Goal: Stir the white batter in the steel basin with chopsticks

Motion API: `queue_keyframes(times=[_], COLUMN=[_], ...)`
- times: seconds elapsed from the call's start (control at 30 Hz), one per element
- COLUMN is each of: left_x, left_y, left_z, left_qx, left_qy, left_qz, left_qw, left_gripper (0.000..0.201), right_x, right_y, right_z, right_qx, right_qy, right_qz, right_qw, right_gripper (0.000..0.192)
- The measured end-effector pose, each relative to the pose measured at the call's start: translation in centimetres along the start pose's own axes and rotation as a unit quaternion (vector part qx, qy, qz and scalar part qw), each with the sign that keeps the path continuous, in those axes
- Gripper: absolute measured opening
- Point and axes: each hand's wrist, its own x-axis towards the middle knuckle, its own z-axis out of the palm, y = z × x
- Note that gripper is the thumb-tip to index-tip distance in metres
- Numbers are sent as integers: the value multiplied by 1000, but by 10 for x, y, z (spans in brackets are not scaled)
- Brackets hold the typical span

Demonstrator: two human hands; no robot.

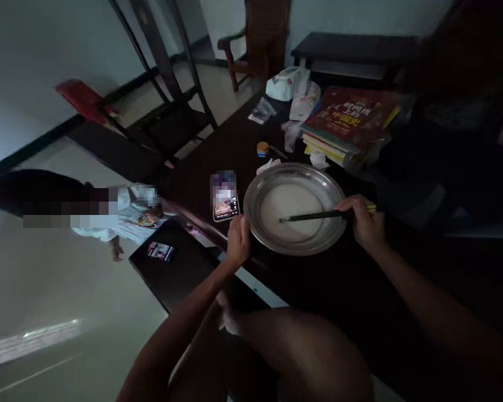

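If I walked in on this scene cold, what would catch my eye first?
Most likely the shiny metal plate in the middle of the dark table, holding something pale. The right hand holds dark chopsticks whose tips reach into it, while the left hand steadies its near rim. Just left of the plate lies a lit phone, and a stack of books sits behind.
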Motion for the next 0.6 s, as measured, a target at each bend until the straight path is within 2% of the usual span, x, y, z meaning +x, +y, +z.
queue_keyframes(times=[0.6], left_x=[0], left_y=[1], left_z=[-1], left_qx=[-5], left_qy=[8], left_qz=[11], left_qw=[1000], left_gripper=[66], right_x=[0], right_y=[2], right_z=[-2], right_qx=[6], right_qy=[-13], right_qz=[-4], right_qw=[1000], right_gripper=[42])
